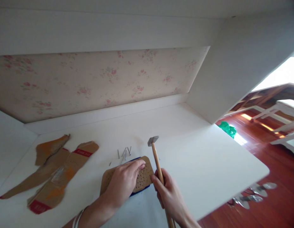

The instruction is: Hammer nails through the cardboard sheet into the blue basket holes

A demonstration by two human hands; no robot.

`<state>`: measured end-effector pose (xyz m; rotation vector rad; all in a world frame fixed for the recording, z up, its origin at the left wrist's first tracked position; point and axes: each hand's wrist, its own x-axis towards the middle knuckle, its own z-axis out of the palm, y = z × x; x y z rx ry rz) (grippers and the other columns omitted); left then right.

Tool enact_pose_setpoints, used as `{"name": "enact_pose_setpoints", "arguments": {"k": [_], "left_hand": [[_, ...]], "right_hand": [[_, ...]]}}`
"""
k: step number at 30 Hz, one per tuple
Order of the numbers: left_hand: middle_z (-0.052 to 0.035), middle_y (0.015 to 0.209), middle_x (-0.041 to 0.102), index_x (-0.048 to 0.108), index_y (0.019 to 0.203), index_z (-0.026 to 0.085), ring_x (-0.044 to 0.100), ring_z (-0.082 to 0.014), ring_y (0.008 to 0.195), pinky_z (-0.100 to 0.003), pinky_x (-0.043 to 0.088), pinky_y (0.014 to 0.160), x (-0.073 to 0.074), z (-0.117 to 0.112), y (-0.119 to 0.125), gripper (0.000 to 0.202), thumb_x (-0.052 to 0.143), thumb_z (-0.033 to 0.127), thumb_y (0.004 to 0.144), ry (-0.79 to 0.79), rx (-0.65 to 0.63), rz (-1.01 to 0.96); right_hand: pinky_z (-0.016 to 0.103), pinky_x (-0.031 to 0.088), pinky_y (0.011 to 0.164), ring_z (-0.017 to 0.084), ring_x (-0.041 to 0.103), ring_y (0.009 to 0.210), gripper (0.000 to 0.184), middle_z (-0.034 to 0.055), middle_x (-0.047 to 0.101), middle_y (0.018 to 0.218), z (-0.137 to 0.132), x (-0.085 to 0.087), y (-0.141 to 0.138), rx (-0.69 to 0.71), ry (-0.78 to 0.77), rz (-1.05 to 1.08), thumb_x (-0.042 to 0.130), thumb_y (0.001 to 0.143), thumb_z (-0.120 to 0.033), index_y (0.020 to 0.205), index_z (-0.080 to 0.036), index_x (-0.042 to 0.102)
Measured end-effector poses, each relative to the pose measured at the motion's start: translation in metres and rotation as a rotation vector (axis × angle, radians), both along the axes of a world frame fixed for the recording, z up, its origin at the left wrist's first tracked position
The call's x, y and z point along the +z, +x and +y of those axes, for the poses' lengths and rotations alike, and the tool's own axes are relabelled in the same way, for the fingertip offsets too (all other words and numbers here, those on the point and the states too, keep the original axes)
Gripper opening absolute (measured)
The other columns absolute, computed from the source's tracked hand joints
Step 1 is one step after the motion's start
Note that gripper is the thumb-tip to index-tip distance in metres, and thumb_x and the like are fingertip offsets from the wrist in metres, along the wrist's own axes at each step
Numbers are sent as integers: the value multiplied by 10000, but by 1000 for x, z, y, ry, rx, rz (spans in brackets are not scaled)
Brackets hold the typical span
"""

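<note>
My right hand (pixel 168 193) grips a hammer (pixel 156 158) by its wooden handle, the grey metal head pointing up and away from me. Its thumb is at the right edge of a piece of brown cardboard (pixel 144 177) dotted with small holes. Over the cardboard, my left hand (pixel 126 177) has its fingers curled together; whatever they may pinch is hidden. A dark blue edge (pixel 140 191) shows under the cardboard. Just beyond it, several loose nails (pixel 125 152) lie on the white surface (pixel 184 139).
Torn cardboard pieces (pixel 63 171) with red print lie to the left. White panels close in the back and sides, with floral wallpaper (pixel 109 79) behind. Past the right edge are a reddish wooden floor (pixel 279 186), a green bag-like object (pixel 227 129) and clear shiny items (pixel 248 198).
</note>
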<state>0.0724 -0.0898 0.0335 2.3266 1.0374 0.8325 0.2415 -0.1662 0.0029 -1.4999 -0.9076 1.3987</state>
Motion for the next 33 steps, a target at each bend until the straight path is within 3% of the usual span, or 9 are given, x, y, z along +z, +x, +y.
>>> {"name": "enact_pose_setpoints", "arguments": {"k": [9,13,18,24,33], "left_hand": [[2,945,744,617,1075,230,716,-151,849,-268,584,798,0,0,0,219,514,103,929,39,-40,13],[2,916,737,623,1057,244,708,-154,825,-272,575,772,-3,0,1,170,528,160,943,47,-19,14],[-20,972,735,582,1166,238,705,-152,849,-273,557,812,-6,-1,1,212,514,231,966,18,26,-14],[-6,812,696,639,944,229,658,-154,743,-268,520,726,-2,-2,1,122,523,193,951,-32,11,53],[29,829,724,665,956,249,648,-139,764,-262,486,755,-1,1,2,132,555,179,940,-83,-23,-19]], "right_hand": [[182,263,346,48,354,382,290,-98,396,602,-1,2,0,-3,-4,-35,528,908,-503,828,-227,492],[189,276,343,57,363,383,324,-90,424,598,1,4,0,-11,-8,-48,547,879,-539,837,-220,518],[186,269,341,54,357,380,318,-90,430,604,0,4,-1,-8,-6,-46,538,886,-533,841,-219,521],[174,254,335,46,360,378,305,-103,390,598,2,5,0,14,-12,-13,541,895,-517,831,-225,486],[172,165,351,38,245,380,382,-130,275,529,-6,28,8,-40,9,71,526,875,-605,830,-231,462]]}}
